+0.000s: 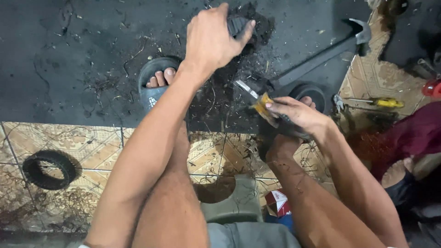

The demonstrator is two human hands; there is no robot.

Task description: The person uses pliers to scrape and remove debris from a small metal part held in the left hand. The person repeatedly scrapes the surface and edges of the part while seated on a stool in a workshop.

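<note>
The person sits over a floor that is part dark rubber mat [69, 55] and part patterned tile [82, 147], with both feet in dark sandals at the mat's near edge. The left hand [213, 39] reaches forward and presses down on a dark rubber piece [236, 23] near the mat's far edge; its grip is closed over the piece, fingers curled across the top and thumb on the right side. The right hand [296, 115] sits nearer the body, at the boundary between mat and tile, and its grip is narrow, pinched on a knife [257, 98] with a yellow handle. The blade's long axis runs from the right hand up and to the left, so its tip points toward the rubber piece, which lies ahead and left of the right hand, with a strip of mat littered with black shavings between them. The left hand is the nearer one to the piece and is already touching it. A hammer [321, 53] lies diagonally on the mat toward its far right corner, and a yellow-handled screwdriver [383, 102] rests on the tile beyond. A small black tyre ring [49, 169] lies on the tile at left, well apart from both hands.
</note>
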